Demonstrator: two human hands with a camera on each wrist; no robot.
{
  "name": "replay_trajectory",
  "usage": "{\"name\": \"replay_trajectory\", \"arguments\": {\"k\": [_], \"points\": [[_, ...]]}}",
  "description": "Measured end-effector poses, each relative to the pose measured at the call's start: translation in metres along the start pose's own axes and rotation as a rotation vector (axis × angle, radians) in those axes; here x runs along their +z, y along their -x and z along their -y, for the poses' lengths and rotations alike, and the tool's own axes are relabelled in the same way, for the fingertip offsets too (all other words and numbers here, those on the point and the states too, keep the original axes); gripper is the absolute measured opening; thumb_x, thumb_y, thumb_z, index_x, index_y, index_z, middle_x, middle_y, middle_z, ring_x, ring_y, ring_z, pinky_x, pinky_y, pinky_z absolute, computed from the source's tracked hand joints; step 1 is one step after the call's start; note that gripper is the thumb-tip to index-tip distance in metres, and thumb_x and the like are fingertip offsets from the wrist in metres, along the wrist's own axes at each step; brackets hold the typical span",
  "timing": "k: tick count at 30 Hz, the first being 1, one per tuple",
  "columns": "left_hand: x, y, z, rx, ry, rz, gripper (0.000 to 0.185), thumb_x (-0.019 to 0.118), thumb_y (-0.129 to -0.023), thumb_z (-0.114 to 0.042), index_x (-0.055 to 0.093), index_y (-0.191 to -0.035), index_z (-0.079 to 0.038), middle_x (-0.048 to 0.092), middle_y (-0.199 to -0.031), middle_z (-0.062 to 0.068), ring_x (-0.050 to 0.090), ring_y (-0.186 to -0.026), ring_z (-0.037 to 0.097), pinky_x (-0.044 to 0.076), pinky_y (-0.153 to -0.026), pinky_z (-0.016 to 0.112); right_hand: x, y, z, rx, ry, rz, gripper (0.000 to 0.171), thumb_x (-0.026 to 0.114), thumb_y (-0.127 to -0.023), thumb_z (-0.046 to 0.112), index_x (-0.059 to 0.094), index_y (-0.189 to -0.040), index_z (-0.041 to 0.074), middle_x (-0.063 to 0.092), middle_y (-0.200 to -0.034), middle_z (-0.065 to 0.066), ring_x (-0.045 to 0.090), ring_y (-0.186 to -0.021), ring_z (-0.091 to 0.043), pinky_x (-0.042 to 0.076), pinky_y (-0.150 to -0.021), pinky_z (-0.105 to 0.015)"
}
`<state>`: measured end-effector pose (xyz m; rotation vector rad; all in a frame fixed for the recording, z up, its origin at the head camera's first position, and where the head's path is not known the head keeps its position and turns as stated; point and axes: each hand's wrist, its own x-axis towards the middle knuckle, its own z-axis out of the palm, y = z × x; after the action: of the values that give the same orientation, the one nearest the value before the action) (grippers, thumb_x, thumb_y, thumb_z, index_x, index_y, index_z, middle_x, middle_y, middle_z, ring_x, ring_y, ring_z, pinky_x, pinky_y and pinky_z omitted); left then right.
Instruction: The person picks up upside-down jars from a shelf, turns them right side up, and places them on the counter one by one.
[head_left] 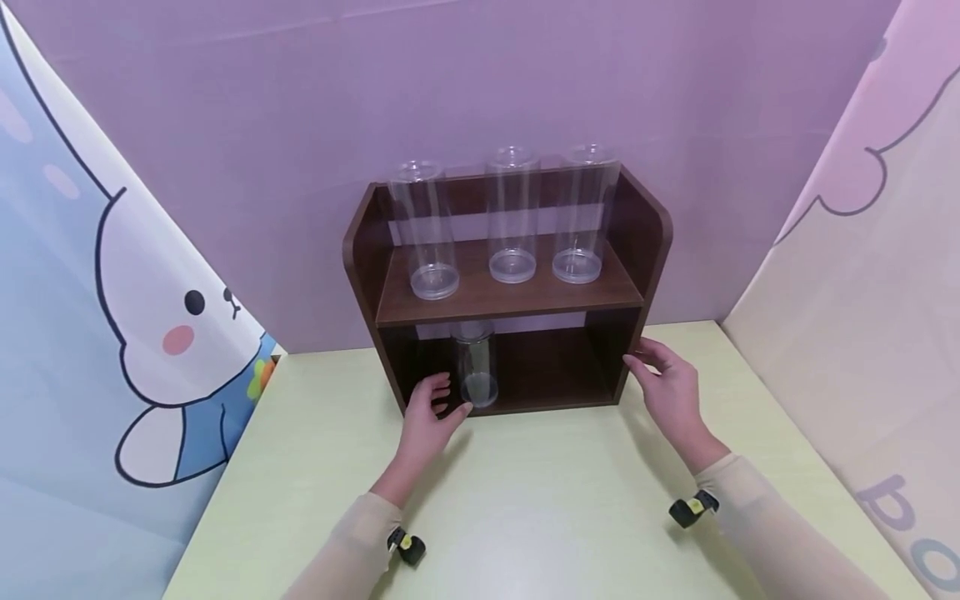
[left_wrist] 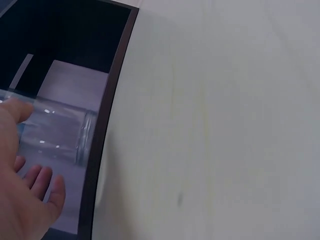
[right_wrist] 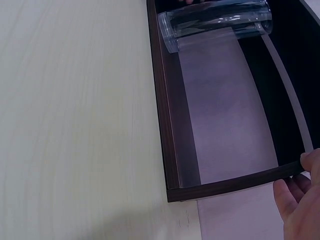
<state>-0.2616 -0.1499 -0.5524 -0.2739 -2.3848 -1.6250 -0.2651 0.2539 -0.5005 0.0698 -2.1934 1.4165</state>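
A clear jar (head_left: 477, 387) stands on the lower board of the brown rack (head_left: 657, 237), left of middle by the front edge. The left hand (head_left: 427, 421) is beside it, fingers spread; whether they touch it cannot be told, and in the left wrist view the hand hides one end of the jar. The right hand (head_left: 671, 393) pinches the rack's right side panel, its fingertips partly hidden behind it in the head view.
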Motion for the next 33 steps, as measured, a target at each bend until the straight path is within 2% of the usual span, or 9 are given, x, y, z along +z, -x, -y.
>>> {"name": "replay_trajectory", "arguments": {"k": [6,11,17,33], "points": [[0.010,-0.006,0.000,0.005,0.000,-0.052,0.071,0.093,-0.093,-0.016,0.059,-0.154,-0.006,0.063,-0.145,0.016,0.065,-0.132,0.036,0.058,-0.110,0.049,0.001,0.001,0.000,0.006,0.002,-0.002,0.027,0.080,-0.103,0.010,0.080,-0.130,0.004,0.082,-0.116,-0.014,0.076,-0.103,-0.004,0.052,-0.084,-0.007],[0.015,-0.012,-0.006,-0.007,0.002,-0.053,0.074,0.093,-0.092,-0.019,0.057,-0.155,-0.005,0.061,-0.147,0.019,0.064,-0.135,0.039,0.057,-0.110,0.052,0.000,0.001,0.000,0.001,0.005,-0.003,0.026,0.080,-0.103,0.009,0.080,-0.129,0.004,0.083,-0.115,-0.014,0.073,-0.101,0.003,0.051,-0.083,-0.007],[0.019,-0.020,-0.008,-0.020,-0.019,-0.040,0.077,0.093,-0.092,-0.021,0.054,-0.157,-0.005,0.059,-0.151,0.019,0.062,-0.137,0.041,0.056,-0.111,0.054,0.000,0.002,-0.001,-0.004,0.010,-0.004,0.026,0.080,-0.103,0.009,0.080,-0.128,0.005,0.083,-0.115,-0.014,0.072,-0.101,0.005,0.051,-0.082,-0.007],[0.028,-0.031,-0.009,-0.032,-0.024,-0.070,0.081,0.095,-0.090,-0.021,0.053,-0.158,-0.009,0.058,-0.152,0.014,0.061,-0.139,0.034,0.055,-0.114,0.052,0.000,0.000,0.001,0.007,0.007,-0.004,0.027,0.080,-0.103,0.009,0.080,-0.130,0.004,0.082,-0.116,-0.015,0.067,-0.098,0.014,0.050,-0.083,-0.008]]}}
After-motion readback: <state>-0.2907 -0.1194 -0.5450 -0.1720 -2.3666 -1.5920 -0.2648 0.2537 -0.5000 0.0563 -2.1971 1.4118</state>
